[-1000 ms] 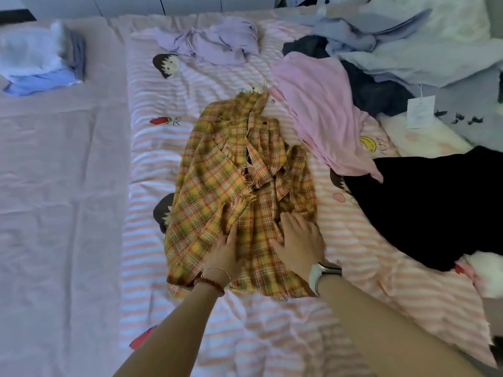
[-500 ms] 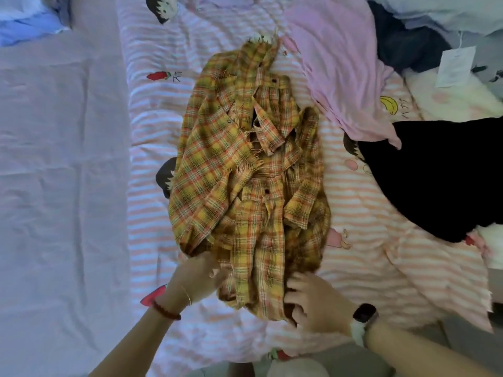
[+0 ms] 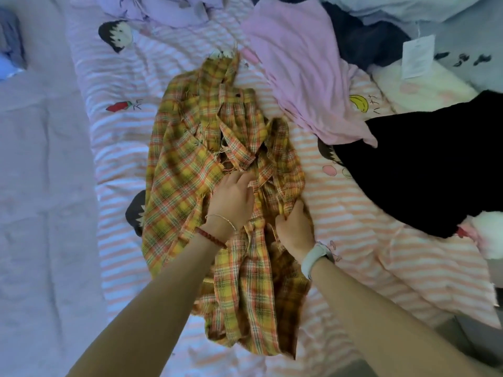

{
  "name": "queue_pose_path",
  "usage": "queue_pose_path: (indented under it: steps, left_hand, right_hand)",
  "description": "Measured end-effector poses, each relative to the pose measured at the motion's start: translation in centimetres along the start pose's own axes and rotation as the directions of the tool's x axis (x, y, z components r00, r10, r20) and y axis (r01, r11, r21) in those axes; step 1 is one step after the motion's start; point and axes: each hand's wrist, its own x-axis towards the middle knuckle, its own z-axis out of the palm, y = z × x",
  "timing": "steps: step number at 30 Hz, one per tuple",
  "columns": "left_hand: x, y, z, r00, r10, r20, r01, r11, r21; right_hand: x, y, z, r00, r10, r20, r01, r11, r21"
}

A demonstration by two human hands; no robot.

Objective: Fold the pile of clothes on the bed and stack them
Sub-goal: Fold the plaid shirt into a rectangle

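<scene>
Plaid shirt [image 3: 217, 186] in yellow and orange lies lengthwise on the striped cartoon-print blanket [image 3: 367, 240] that covers the middle of the bed, its collar end toward the far edge and its hem toward the near edge, where the person stands. Half a second ago both hands were down at the hem; now they have moved up to the shirt's middle. The left hand [image 3: 231, 202] rests on the cloth with its fingers [image 3: 242, 178] reaching forward and only slightly bent, pressing rather than gripping. The right hand [image 3: 294, 227] has its fingers curled into a bunched fold along the shirt's right side and pinches it. Judging by this, the shirt is narrowed but rumpled, and the lengthwise fold is being tidied before the hem can be brought up toward the collar, so the garment is not yet ready to stack.

Just beside the shirt, toward the far right, a pink garment [image 3: 304, 77] lies spread out, and a black garment [image 3: 424, 164] sits right of that, partly under it. A lilac garment [image 3: 168, 12] is crumpled at the far edge, and pale blue-grey clothes with a white paper tag [image 3: 417, 57] fill the far right corner. Blue cloth [image 3: 11, 47] shows at the far left edge, perhaps the finished stack. The pink garment's closeness leaves little room on that side.
</scene>
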Motion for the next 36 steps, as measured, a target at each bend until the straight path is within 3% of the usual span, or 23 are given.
queue_pose_path:
  steps: [3,5,10,13,16,22,26,29,32,34,36]
  left_hand:
    - [5.8,1.7,-0.1,0.96,0.238,0.147,-0.264,0.944,0.196]
    - [9.5,3.0,0.9,0.911,0.306,0.276,-0.384,0.874,0.298]
    - [16.6,4.5,3.8,0.894,0.165,0.416,-0.393,0.735,0.553]
    - [19.0,4.9,4.7,0.851,0.103,0.515,-0.468,0.595,0.654]
    - [18.8,4.5,3.4,0.862,0.132,0.489,-0.441,0.671,0.596]
    - [14.7,3.0,-4.8,0.967,0.166,0.191,-0.222,0.919,0.325]
    - [10.9,4.4,-13.7,0.978,0.13,-0.164,-0.126,0.991,0.035]
    - [7.5,6.8,-21.0,0.921,0.059,-0.385,-0.112,0.987,-0.116]
    - [4.0,9.4,-27.9,0.834,0.024,-0.552,-0.163,0.965,-0.205]
    - [1.6,11.6,-32.4,0.758,0.01,-0.653,-0.224,0.943,-0.246]
    - [-1.0,14.4,-37.2,0.675,0.004,-0.738,-0.286,0.923,-0.257]
  right_hand:
    - [-0.8,3.0,-3.5,0.98,-0.177,-0.093,0.184,0.98,0.077]
    - [-0.8,4.9,-5.7,0.964,-0.238,-0.117,0.248,0.965,0.088]
    - [0.1,7.7,-8.9,0.92,-0.359,-0.159,0.361,0.932,-0.018]
    - [0.8,8.7,-10.5,0.918,-0.35,-0.185,0.323,0.933,-0.162]
    - [1.3,9.1,-12.4,0.933,-0.278,-0.228,0.234,0.951,-0.204]
    - [1.1,3.1,-16.1,0.888,-0.361,-0.285,0.294,0.922,-0.254]
    - [-1.5,-4.1,-18.8,0.755,-0.566,-0.332,0.407,0.801,-0.44]
    - [-5.1,-10.0,-21.1,0.585,-0.718,-0.377,0.473,0.68,-0.561]
    - [-9.6,-15.8,-23.3,0.568,-0.7,-0.433,0.5,0.711,-0.495]
    - [-12.5,-19.7,-24.9,0.57,-0.679,-0.463,0.582,0.731,-0.356]
    - [-16.6,-23.6,-26.9,0.555,-0.657,-0.51,0.729,0.68,-0.083]
